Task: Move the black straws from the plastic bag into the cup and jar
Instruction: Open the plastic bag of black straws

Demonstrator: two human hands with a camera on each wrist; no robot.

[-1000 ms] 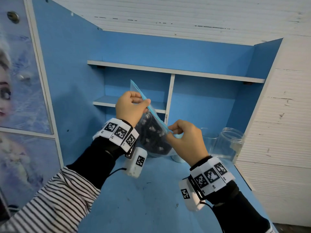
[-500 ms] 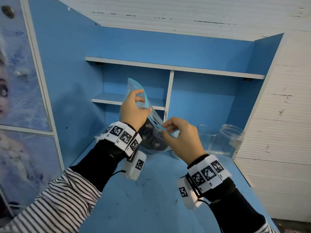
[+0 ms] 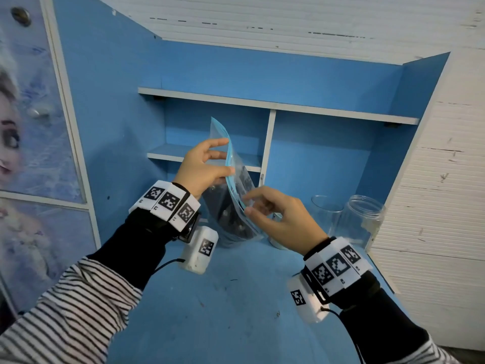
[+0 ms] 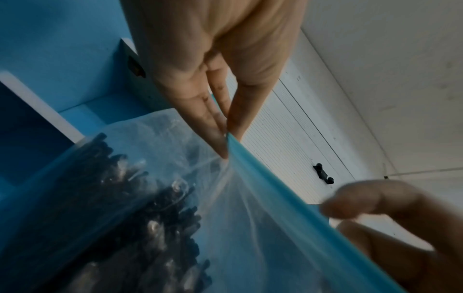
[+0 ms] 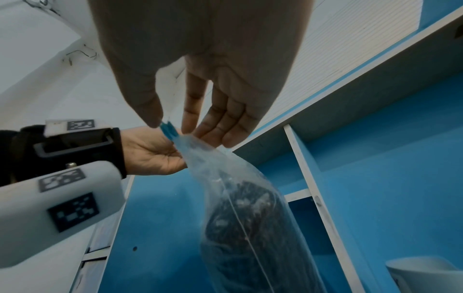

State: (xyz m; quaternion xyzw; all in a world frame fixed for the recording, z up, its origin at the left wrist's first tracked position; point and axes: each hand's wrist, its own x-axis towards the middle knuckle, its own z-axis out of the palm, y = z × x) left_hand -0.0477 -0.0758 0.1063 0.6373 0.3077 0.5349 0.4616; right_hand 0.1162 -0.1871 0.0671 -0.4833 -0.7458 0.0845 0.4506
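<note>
Cf. prior frames: zip-lock plastic bag point(image 3: 237, 203) has been swung more upright, blue zip strip point(image 4: 273, 190) now running approx 12-to-5 o'clock in head view; base of bag looks to be resting on the blue desk top point(image 3: 236, 298). Left hand point(image 3: 202, 166) is kept on the strip's upper part: strip pinched betw thumb and fingertips point(image 4: 220, 142), other fingers spread. Right hand point(image 3: 278, 219) has been slackened at the lower end of the strip: fingers relaxed, only thumb tip and forefinger at the blue edge point(image 5: 168, 128); whether a firm pinch is held cannot be told. Black straws point(image 5: 248, 228) are seen bunched in the lower part of the bag, none out. Judged: mouth is being worked open, seal likely part-separated but not confirmed; no transfer begun. Clear cup point(image 3: 324, 208) and clear plastic jar point(image 3: 364, 222) stand side by side at approx 3 o'clock from the bag, near, both apparently without straws. Surface: blue laminate, scuffed and speckled. Room: blue desk hutch w/ white-edged shelves point(image 3: 275, 106) and a vertical divider behind; white ribbed panels to the right and above; cartoon-printed cabinet door point(image 3: 29, 127) at 9 o'clock.
</note>
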